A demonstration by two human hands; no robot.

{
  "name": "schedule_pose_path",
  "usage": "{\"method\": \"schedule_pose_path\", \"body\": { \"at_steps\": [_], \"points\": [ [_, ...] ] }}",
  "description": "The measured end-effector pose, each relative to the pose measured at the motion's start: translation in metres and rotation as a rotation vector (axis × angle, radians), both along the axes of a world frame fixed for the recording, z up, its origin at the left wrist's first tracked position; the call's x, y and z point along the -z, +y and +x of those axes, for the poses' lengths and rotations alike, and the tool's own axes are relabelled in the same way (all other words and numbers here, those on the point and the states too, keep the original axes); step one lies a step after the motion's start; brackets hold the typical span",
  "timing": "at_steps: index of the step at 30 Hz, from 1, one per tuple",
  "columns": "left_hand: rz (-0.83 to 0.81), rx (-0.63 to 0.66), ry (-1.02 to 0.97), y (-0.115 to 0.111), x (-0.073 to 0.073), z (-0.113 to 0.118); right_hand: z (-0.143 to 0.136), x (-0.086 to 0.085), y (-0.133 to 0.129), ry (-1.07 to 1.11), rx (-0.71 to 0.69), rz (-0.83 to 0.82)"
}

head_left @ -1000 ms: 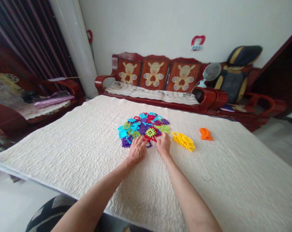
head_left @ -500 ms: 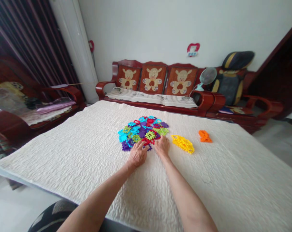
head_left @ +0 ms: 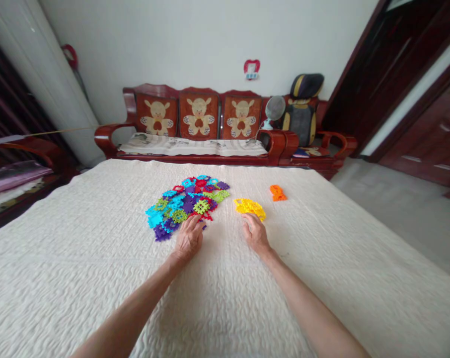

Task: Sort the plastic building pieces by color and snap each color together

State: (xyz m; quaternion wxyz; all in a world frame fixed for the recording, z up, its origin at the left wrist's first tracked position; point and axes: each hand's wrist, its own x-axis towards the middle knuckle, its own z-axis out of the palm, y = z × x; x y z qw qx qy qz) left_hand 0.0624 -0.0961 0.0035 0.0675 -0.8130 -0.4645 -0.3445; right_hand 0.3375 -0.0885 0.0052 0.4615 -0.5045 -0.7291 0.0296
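Observation:
A mixed pile of plastic interlocking building pieces point(head_left: 188, 201), blue, purple, green and red, lies on the cream quilted cover. At its near edge rests my left hand point(head_left: 189, 236), its fingers stretched out over the pieces and partly hiding them. A purple piece point(head_left: 204, 226) shows just beside its fingertips. Farther right, my right hand point(head_left: 255, 233) is at the near side of a heap of yellow pieces point(head_left: 249, 206), with thumb and fingers apart and nothing visible in them. Whether its fingertips touch the yellow heap I cannot tell. Orange pieces point(head_left: 277, 193) sit beyond, to the right.
The quilted cover point(head_left: 340, 248) spreads over a large table. Behind it stands a red wooden sofa point(head_left: 109, 141) with bear-patterned cushions point(head_left: 198, 117). A small fan point(head_left: 275, 108) and a chair with a massage pad point(head_left: 299, 122) are at the back right.
My right hand has left the mixed pile and moved right to the yellow heap. My left hand stays at the pile's near edge. The camera view has turned to the right.

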Motion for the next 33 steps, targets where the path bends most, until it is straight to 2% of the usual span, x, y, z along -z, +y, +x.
{"method": "schedule_pose_path", "body": {
  "at_steps": [3,5,7,10,13,15,18,22,27,33],
  "points": [
    [-0.007,0.092,-0.073,0.018,0.001,0.041,0.037,-0.006,0.001,-0.005,0.205,0.014],
    [-0.042,0.14,-0.127,0.036,0.004,0.073,0.054,-0.005,0.008,-0.012,0.236,-0.04],
    [-0.075,0.144,-0.201,0.056,0.01,0.103,0.063,-0.002,0.016,-0.019,0.209,-0.106],
    [-0.12,0.07,-0.278,0.087,0.018,0.136,0.065,0.007,0.023,-0.033,0.207,-0.181],
    [-0.176,-0.051,-0.31,0.116,0.023,0.157,0.061,0.014,0.025,-0.083,0.277,-0.208],
    [-0.206,-0.078,-0.323,0.132,0.024,0.169,0.06,0.017,0.025,-0.116,0.302,-0.193],
    [-0.243,0.003,-0.353,0.149,0.023,0.185,0.06,0.019,0.023,-0.143,0.287,-0.161],
    [-0.27,0.134,-0.396,0.157,0.022,0.198,0.06,0.018,0.021,-0.163,0.286,-0.136],
    [-0.296,0.261,-0.426,0.155,0.022,0.194,0.06,0.016,0.018,-0.148,0.293,-0.137],
    [-0.329,0.382,-0.396,0.15,0.009,0.189,0.069,0.009,0.024,-0.156,0.223,-0.19]
  ]
}}
